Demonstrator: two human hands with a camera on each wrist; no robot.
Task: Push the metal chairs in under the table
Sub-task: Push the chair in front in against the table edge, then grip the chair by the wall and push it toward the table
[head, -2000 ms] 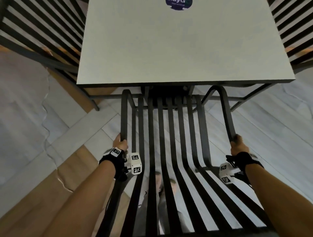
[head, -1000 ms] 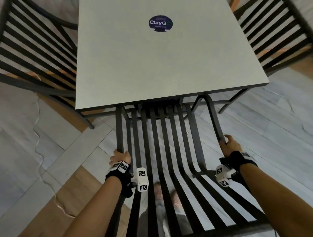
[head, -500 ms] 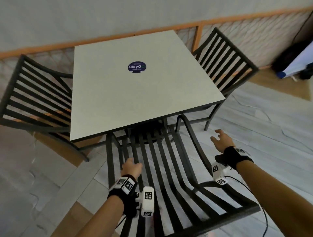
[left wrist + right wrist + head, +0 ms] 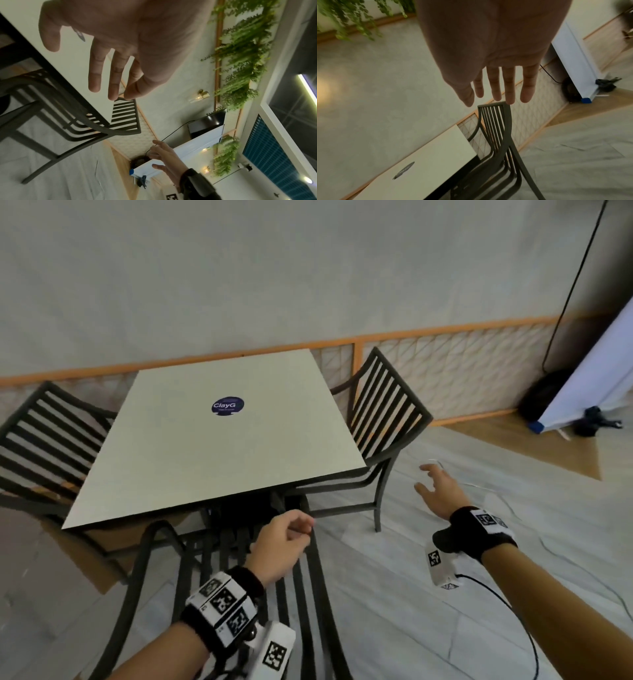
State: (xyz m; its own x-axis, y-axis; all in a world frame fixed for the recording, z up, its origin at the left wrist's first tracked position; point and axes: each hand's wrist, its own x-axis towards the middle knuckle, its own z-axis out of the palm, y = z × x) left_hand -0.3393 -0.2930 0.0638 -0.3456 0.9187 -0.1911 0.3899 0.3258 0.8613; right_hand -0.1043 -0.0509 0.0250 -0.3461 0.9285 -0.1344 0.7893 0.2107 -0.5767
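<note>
Three black slatted metal chairs stand at the square white desk (image 4: pixel 219 446). The near chair (image 4: pixel 308 594) has its seat front under the desk's near edge, so it looks pushed in. The right chair (image 4: pixel 383 419) sits with its seat partly under the right edge, and the left chair (image 4: pixel 44 436) is close to the left edge; how far either still has to go is hard to judge.

Both hands are free of the chairs. The left hand (image 4: pixel 279 542) hovers over the near chair, fingers (image 4: pixel 94 75) loosely bent and holding nothing. The right hand (image 4: pixel 436 491) reaches toward the right chair, its fingers (image 4: pixel 494 86) straight and slightly apart.

Only the head view shows all three chairs. The right wrist view shows the right chair's backrest just beyond the fingertips, not touched.
</note>
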